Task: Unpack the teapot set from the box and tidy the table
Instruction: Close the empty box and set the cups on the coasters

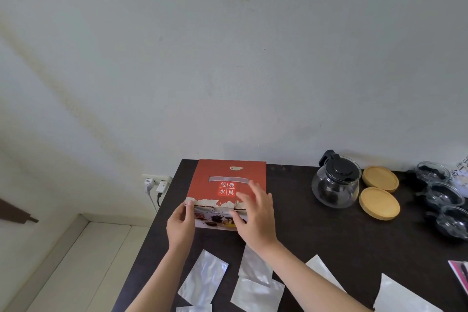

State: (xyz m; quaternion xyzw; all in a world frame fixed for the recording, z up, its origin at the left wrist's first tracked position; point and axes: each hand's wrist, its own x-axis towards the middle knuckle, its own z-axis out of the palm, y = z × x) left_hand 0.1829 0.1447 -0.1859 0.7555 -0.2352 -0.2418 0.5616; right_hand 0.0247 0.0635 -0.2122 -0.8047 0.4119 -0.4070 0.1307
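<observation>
A red cardboard box (222, 175) with white Chinese characters sits closed at the back left corner of the dark table (316, 240). My left hand (180, 227) grips its near left corner. My right hand (255, 213) lies over the near right edge of the lid, fingers spread. A glass teapot (335, 183) with a black lid and handle stands to the right of the box. Two round wooden coasters (379, 191) lie beside the teapot. Three glass cups (444, 197) stand in a row at the far right.
Several white plastic wrapping bags (203, 277) lie flat along the near part of the table. A pink printed sheet (459, 273) shows at the right edge. The table's left edge drops to the floor; a wall socket with plugs (157, 183) is beyond it.
</observation>
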